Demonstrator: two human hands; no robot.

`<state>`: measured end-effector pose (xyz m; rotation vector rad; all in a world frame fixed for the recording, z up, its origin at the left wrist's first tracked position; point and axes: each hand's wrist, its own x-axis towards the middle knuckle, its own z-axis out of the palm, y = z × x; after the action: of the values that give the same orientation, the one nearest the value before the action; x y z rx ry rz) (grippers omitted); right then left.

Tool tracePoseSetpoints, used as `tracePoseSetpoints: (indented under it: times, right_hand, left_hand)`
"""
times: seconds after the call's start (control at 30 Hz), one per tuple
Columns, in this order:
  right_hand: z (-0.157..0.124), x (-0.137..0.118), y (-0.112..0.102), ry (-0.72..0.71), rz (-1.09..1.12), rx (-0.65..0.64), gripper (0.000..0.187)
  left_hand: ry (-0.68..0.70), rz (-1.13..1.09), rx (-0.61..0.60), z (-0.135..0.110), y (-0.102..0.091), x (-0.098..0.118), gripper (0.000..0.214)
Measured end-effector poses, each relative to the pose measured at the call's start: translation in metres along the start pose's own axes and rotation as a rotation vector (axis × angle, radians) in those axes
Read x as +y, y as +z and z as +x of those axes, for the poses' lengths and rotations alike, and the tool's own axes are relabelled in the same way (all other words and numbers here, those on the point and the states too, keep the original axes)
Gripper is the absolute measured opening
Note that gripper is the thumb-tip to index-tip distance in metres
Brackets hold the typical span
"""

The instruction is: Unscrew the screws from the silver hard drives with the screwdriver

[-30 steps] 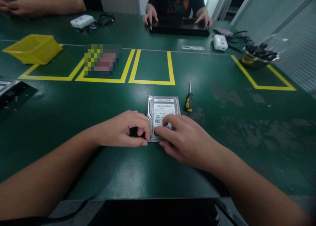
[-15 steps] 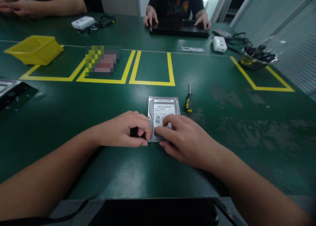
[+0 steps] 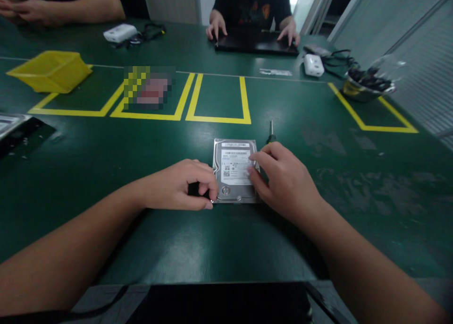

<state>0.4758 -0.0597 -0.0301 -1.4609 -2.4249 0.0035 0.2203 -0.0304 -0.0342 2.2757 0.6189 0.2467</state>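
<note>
A silver hard drive (image 3: 236,168) with a white printed label lies flat on the green table in front of me. At its lower left corner is my left hand (image 3: 187,186), fingers curled and thumb and forefinger pinched together. A tiny bright glint shows at those fingertips, too small to name. My right hand (image 3: 281,175) reaches over the drive's right edge, thumb and fingers apart with nothing visible between them. Just beyond it lies a screwdriver (image 3: 272,130); its shaft shows, while most of the handle is hidden behind my right hand.
Yellow tape outlines (image 3: 217,121) mark the table. A yellow bin (image 3: 49,73) stands at left, a bowl of dark parts (image 3: 368,85) at right. Another drive (image 3: 21,125) lies at the left edge. Across the table, a person's hands rest on a black laptop-like panel (image 3: 256,43).
My right hand has moved up and to the right, from the drive's lower part to its right edge, and now covers the screwdriver's handle. My left hand has stayed in place.
</note>
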Motion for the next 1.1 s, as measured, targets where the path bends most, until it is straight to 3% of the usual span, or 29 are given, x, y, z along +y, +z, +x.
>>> tracePoseSetpoints:
  times: [0.23,0.63,0.77,0.87,1.1]
  right_hand:
    - [0.004,0.01,0.002,0.216,-0.097,-0.068,0.03]
    - [0.008,0.022,-0.001,0.357,-0.275,-0.192,0.032]
    - [0.011,0.026,0.002,0.36,-0.214,-0.089,0.031]
    - [0.012,0.033,0.006,0.305,-0.291,0.017,0.038]
    - [0.019,0.046,0.014,0.319,-0.355,0.001,0.039]
  left_hand:
    - [0.009,-0.003,0.009,-0.001,0.001,0.0,0.006]
    - [-0.003,-0.005,0.008,-0.002,0.0,0.002,0.007]
    - [0.005,-0.008,0.013,-0.002,0.0,0.001,0.007]
    - [0.011,-0.012,0.018,-0.003,0.0,0.0,0.008]
    - [0.024,-0.017,0.015,-0.004,0.0,0.0,0.009]
